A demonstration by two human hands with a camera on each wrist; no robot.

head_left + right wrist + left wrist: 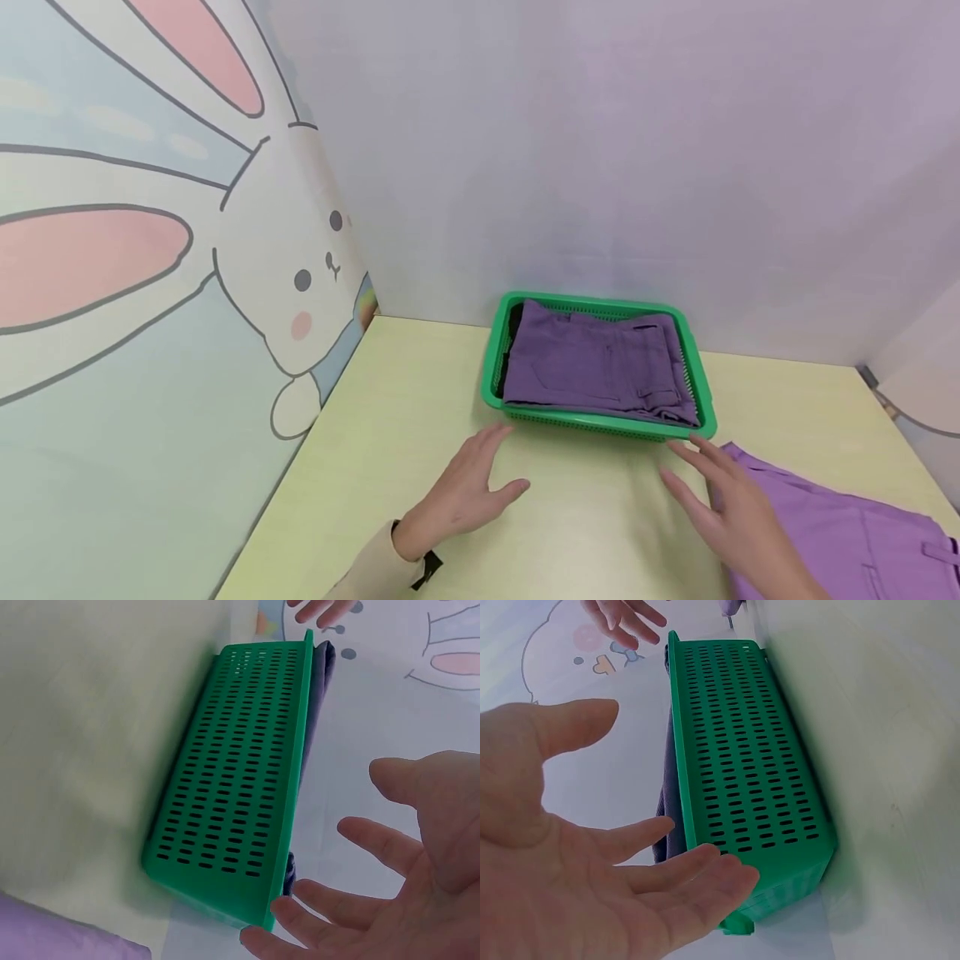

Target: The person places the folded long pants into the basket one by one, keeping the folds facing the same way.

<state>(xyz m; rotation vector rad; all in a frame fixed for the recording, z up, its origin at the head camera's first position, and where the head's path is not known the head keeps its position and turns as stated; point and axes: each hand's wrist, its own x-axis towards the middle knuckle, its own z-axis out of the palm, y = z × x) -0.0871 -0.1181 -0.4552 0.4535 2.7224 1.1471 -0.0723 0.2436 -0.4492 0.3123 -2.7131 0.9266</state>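
A green plastic basket (600, 423) with slotted sides stands on the table against the back wall. Folded dark purple trousers (570, 358) lie in it, with a strip of black cloth (515, 321) showing at their left edge. My left hand (468, 487) is in front of the basket's near left corner, fingers spread and holding nothing. On the other side, my right hand (727, 500) has its fingertips close to the near right corner, also with nothing in it. Lighter purple trousers (840, 525) lie flat on the table, partly behind my right hand and forearm.
The pale yellow table (375, 433) meets a plain light wall (562, 167) at the back. A wall with a painted rabbit (277, 258) borders the left side. Another wall (930, 358) rises at the right, with a small dark piece (867, 377) at the table's back corner.
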